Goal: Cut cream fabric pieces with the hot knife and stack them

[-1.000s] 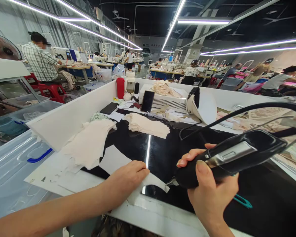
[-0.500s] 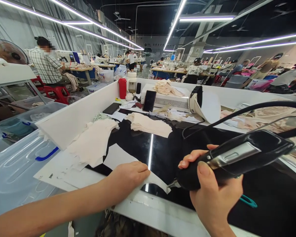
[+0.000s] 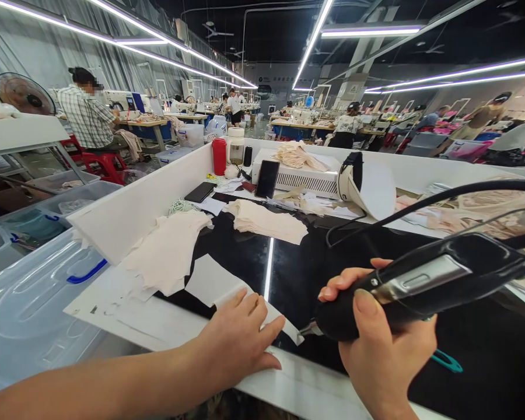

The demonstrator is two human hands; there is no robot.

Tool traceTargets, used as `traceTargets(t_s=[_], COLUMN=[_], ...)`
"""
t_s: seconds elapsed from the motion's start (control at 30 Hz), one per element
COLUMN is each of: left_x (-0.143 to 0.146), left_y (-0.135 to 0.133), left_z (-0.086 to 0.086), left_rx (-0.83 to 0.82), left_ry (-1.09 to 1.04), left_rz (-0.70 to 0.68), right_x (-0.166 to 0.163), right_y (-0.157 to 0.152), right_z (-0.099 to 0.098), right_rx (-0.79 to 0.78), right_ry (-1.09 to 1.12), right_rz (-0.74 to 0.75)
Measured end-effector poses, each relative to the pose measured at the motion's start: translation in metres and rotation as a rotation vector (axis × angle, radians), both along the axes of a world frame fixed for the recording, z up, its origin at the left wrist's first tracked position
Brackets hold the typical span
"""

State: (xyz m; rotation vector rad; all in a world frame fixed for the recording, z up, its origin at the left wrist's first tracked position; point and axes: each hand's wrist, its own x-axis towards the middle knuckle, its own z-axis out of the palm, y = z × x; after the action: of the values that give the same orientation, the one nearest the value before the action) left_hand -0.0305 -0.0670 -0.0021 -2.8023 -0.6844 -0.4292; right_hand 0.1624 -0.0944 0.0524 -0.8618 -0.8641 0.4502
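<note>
My left hand [image 3: 238, 335] lies with its fingers spread on a pale cut piece of fabric [image 3: 212, 281], near the front edge of the black glossy work surface [image 3: 315, 262]. In my right hand [image 3: 382, 350] is a black corded hand tool [image 3: 424, 283], gripped around its front end. The tool's metal tip touches or nearly touches the narrow right end of the fabric piece. Behind my left hand are a stack of cream fabric pieces [image 3: 269, 221] and a looser stack [image 3: 168, 251] to its left.
A teal looped item [image 3: 448, 361] lies right of my right hand. The tool's black cable [image 3: 420, 201] arches over the right side. At the back stand a phone [image 3: 267, 179], a red bottle [image 3: 219, 156] and a white vented box [image 3: 306, 181]. Clear plastic bins [image 3: 30, 326] flank the left.
My left hand has turned and slid slightly right and down along the fabric, its fingers spreading from a closed shape. The tool stays at the fabric's right end.
</note>
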Motion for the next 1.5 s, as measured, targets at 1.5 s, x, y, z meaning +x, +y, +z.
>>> traceTargets(t_s=[1.5], left_x=[-0.018], left_y=[0.002], left_z=[-0.004], left_rx=[-0.215], left_ry=[-0.155], left_rz=[-0.083], right_x=[-0.027], right_y=[0.034], right_z=[-0.001], right_rx=[-0.004], right_ry=[0.012], right_rz=[0.077])
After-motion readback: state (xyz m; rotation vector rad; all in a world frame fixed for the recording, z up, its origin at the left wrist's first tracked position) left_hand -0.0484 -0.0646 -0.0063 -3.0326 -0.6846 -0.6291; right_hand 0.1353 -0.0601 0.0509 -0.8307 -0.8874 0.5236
